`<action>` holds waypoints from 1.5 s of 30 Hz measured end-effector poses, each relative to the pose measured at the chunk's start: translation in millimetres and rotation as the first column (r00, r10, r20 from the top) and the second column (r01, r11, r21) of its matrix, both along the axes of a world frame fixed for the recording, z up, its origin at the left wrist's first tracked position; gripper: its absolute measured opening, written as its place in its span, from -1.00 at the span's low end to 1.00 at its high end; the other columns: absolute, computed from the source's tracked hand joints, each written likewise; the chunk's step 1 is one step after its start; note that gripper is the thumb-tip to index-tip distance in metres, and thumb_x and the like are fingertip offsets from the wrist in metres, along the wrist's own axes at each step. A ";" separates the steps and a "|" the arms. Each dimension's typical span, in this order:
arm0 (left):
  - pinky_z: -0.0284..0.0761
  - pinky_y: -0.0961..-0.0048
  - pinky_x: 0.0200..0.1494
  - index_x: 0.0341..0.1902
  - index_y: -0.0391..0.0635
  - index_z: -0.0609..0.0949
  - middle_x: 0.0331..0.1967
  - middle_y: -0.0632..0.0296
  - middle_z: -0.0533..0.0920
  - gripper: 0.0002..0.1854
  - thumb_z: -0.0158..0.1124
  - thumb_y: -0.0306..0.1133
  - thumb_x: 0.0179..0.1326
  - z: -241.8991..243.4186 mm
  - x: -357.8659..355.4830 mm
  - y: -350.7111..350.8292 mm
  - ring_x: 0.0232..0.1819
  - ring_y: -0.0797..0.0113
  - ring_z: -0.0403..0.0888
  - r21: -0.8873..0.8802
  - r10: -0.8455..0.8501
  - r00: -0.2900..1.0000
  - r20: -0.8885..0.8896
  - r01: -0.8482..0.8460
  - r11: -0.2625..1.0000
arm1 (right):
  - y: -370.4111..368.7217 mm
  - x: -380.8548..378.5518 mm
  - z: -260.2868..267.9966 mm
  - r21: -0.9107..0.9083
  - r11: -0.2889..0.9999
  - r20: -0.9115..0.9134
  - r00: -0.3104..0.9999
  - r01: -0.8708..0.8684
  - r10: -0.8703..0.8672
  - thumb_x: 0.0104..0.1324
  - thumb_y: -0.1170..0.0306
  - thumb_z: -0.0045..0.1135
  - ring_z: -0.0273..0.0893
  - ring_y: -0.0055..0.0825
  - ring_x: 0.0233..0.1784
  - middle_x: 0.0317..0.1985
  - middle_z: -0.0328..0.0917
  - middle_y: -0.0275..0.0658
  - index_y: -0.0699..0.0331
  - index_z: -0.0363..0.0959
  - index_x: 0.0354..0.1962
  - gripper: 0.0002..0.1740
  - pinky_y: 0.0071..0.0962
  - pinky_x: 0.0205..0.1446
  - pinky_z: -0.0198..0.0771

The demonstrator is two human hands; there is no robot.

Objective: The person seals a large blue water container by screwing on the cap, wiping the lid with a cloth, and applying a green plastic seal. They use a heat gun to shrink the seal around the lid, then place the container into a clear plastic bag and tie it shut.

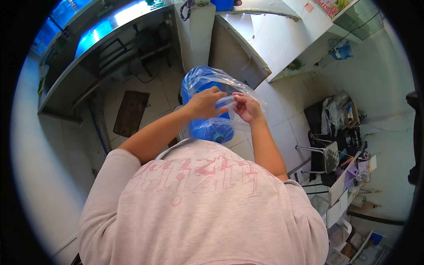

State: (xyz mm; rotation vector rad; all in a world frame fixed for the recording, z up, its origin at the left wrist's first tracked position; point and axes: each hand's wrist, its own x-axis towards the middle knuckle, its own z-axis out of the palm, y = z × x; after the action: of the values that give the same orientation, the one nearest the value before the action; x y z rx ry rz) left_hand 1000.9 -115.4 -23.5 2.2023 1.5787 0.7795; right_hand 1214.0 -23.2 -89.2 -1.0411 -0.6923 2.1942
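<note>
Before me stand blue plastic water containers [198,129] with a clear plastic bag [228,79] loosely over and beside them. My right hand [245,107] pinches the gathered film of the bag between thumb and fingers. Just to its left, my left hand [207,103] is above the blue plastic with its fingers spread around a strand of the film; whether it grips the film I cannot tell. A round cap shows at the near end of the blue plastic. The containers' lower parts are hidden by the bag, my hands and my shirt.
A dark mat [132,113] lies on the tiled floor at left, below a long counter [66,78]. Ahead are a white pillar [197,36] and a white counter [281,36]. A metal-legged stool [331,157] and a cardboard box [351,115] with plastic stand at right.
</note>
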 end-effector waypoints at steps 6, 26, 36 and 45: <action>0.47 0.29 0.00 -0.12 -0.21 0.60 -0.11 0.01 0.61 -0.55 -0.07 -0.03 0.47 -16.9 6.1 39.2 -0.13 0.17 0.61 -0.500 0.014 0.996 0.086 0.031 0.865 | -62.2 -11.4 88.7 0.308 0.951 0.221 0.972 0.011 -0.083 0.34 0.43 0.10 0.58 -0.45 -0.07 -0.13 0.62 -0.17 0.28 0.48 0.09 -0.64 -0.46 0.02 0.51; 0.45 0.21 0.07 -0.13 -0.17 0.54 -0.16 0.04 0.64 -0.63 -0.10 -0.11 0.50 -21.6 15.1 42.2 -0.06 0.02 0.60 -0.499 0.156 0.866 0.475 0.118 0.859 | -63.5 78.7 37.3 0.602 0.741 -0.063 0.943 0.297 -0.327 0.44 0.32 0.06 0.54 -0.43 -0.23 -0.32 0.63 -0.33 0.26 0.56 -0.36 -0.76 -0.38 0.07 0.39; 0.46 0.23 -0.07 -0.35 -0.19 0.59 -0.37 0.07 0.63 -0.47 -0.15 0.00 0.51 -12.2 8.8 30.4 -0.19 0.12 0.60 -0.236 0.039 0.972 0.232 0.017 0.972 | -1.3 12.9 -24.6 0.439 0.840 0.197 0.877 0.320 -0.437 0.39 0.17 0.16 0.36 -0.61 -0.46 -0.53 0.43 -0.40 0.24 0.44 -0.42 -0.68 -0.51 -0.33 0.36; 0.31 0.48 -0.28 0.42 -0.14 0.27 -0.42 0.26 0.39 0.04 -0.39 0.55 0.23 -21.4 15.9 44.8 -0.43 0.50 0.26 -0.635 0.378 0.633 0.675 0.238 0.735 | -52.7 -31.0 9.8 0.710 0.691 -0.066 0.990 0.135 -0.125 0.38 0.44 0.16 0.51 -0.69 -0.20 -0.25 0.60 -0.35 0.28 0.47 -0.19 -0.89 -0.65 -0.09 0.40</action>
State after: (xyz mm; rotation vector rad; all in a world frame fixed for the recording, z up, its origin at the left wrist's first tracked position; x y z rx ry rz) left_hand 1016.8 -70.6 -44.9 1.0079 1.1896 0.8257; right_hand 1183.0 -75.9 -79.4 -0.6253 -1.2881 1.5575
